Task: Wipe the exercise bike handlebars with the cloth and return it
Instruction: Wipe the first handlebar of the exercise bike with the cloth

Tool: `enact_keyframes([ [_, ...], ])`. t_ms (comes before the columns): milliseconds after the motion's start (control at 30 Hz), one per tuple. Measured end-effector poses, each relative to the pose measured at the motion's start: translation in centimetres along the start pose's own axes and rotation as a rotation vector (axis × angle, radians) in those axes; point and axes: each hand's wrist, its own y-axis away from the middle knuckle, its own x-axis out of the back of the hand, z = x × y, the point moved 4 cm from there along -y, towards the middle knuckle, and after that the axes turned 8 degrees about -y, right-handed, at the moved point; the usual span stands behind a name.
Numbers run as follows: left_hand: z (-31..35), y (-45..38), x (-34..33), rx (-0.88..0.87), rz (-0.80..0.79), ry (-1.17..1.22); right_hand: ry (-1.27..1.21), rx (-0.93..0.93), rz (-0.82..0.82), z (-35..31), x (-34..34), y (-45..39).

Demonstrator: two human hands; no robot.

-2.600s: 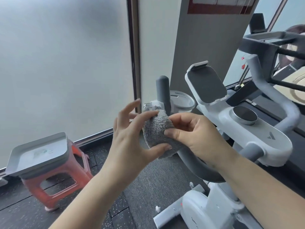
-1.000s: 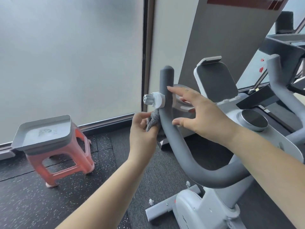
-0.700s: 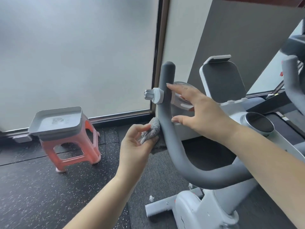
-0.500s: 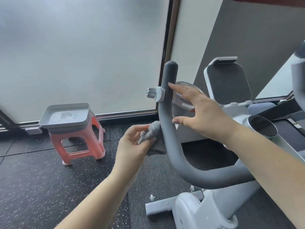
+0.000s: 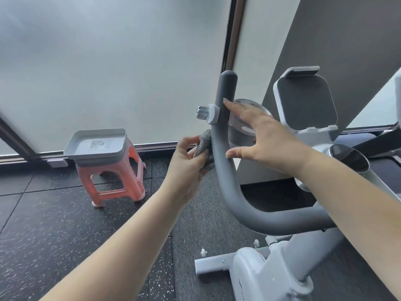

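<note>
Cloth [image 5: 203, 142]: grey, fuzzy, bunched up. Pressed against the left side of the handlebar [image 5: 224, 170], just below the white clamp [image 5: 212, 114]. Most of it hidden behind the palm and fingers; only a tuft shows, so its full shape can't be made out.
Left hand [image 5: 188, 157]: fingers curled and thumb closed onto the cloth, pinching it against the bar. Fingertips on the far side hidden by the cloth.
Right hand [image 5: 263, 137]: spread flat, fingers extended. Index tip touching the upright part of the bar near the clamp, thumb tip touching the bar lower down. Holds nothing.
Handlebar: dark grey, upright end rounded off at the top, curves down and right. Its far end disappears behind the right forearm.
Cup holder [image 5: 247, 127]: clear, round, mostly hidden behind the right hand; can't tell whether anything is in it.
Tablet holder [image 5: 304, 101]: white frame, grey pad, tilted back, fully visible.
Round console dial [image 5: 347, 157]: partly covered by the right forearm.
Bike base [image 5: 256, 272]: white frame, cut off at the bottom edge.
Tray [image 5: 95, 144]: grey, sits on a pink stool [image 5: 112, 181], well apart to the left, near the frosted window [image 5: 108, 61]. Some faint mark inside the tray, unreadable.
Floor [image 5: 54, 224]: dark speckled tiles.
Right edge: another grey and dark shape, cut off, unidentifiable.
</note>
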Motion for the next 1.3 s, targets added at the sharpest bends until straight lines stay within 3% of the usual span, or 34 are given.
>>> enact_keyframes([
  [567,-3.3,8.9,-0.9,0.054,0.079,-0.024,-0.040,0.081,0.074,0.8,0.9,4.4],
  [700,-4.3,10.4,-1.7,0.060,0.113,0.026,-0.031,0.054,-0.018,2.3,2.2,7.2],
  [933,-5.7,12.3,-3.4,0.036,0.238,0.087,-0.050,0.011,0.009,4.8,4.5,10.4],
  [1300,-7.6,14.6,-5.9,0.032,0.355,0.141,-0.103,-0.014,-0.202,6.5,4.4,13.1],
])
